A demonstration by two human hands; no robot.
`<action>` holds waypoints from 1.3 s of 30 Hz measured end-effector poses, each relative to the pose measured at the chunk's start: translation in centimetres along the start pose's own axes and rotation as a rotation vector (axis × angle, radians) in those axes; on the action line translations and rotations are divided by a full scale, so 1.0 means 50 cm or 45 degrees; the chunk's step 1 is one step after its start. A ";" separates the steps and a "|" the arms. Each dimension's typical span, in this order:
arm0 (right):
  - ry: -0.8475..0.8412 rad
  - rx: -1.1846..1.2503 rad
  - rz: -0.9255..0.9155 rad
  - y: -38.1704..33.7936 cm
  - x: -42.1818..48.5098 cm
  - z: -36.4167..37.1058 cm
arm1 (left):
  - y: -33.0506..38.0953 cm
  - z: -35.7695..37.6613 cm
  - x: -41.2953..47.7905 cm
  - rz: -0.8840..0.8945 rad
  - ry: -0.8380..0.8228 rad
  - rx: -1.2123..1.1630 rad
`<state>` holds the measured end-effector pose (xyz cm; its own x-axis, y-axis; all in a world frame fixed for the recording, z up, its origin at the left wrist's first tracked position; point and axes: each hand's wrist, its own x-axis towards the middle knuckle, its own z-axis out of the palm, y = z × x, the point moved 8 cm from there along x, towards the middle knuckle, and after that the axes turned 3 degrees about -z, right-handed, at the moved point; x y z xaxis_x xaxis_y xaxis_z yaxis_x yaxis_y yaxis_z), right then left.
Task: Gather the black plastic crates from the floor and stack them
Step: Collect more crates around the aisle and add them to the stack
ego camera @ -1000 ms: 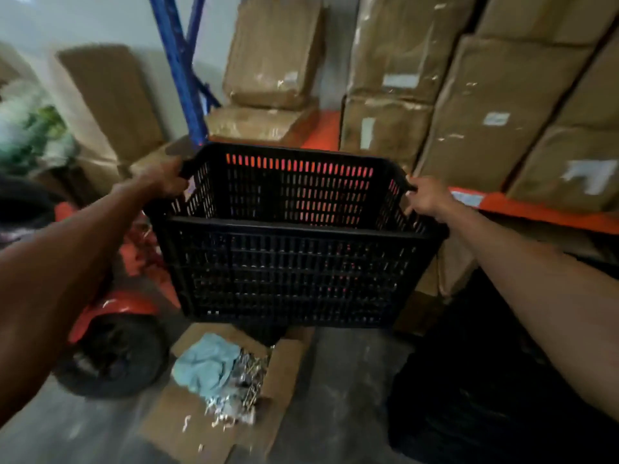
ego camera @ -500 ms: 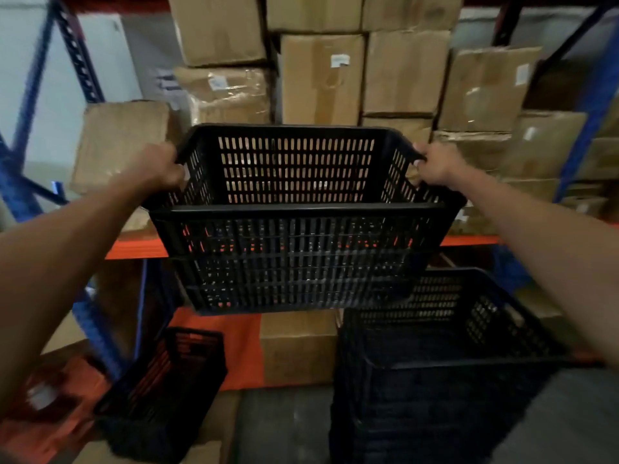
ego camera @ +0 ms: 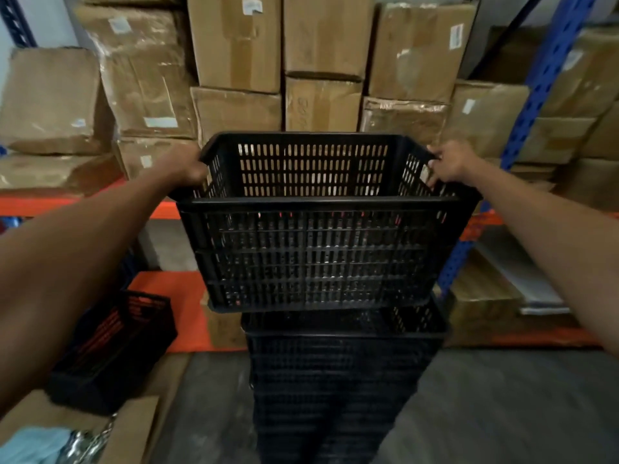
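I hold a black slotted plastic crate (ego camera: 318, 256) in the air at chest height, upright and empty. My left hand (ego camera: 182, 167) grips its left rim and my right hand (ego camera: 450, 165) grips its right rim. Directly below it stands a stack of black crates (ego camera: 341, 380) on the floor; the held crate's bottom hangs just over the stack's open top, shifted slightly left. Another black crate (ego camera: 114, 349) lies tilted at the lower left.
Cardboard boxes (ego camera: 321, 61) fill the orange shelf (ego camera: 33, 205) behind the crates. A blue rack upright (ego camera: 536, 105) rises at the right. An open carton (ego camera: 134, 430) holding blue cloth and metal parts sits at the lower left. Grey concrete floor (ego camera: 502, 406) lies right of the stack.
I have turned right with the crate, from above the open carton to above the crate stack, which now sits centred under it. Both hands kept their grip.
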<state>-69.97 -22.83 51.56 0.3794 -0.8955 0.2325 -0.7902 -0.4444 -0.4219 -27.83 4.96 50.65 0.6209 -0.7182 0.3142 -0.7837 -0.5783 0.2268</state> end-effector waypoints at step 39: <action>-0.097 -0.186 0.053 0.230 0.003 0.094 | 0.118 0.155 -0.063 -0.051 -0.087 0.051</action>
<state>-76.75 -28.20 42.61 0.3757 -0.9149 0.1479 -0.8655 -0.4034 -0.2968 -34.29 0.82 43.87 0.6524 -0.7182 0.2420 -0.7579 -0.6208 0.2005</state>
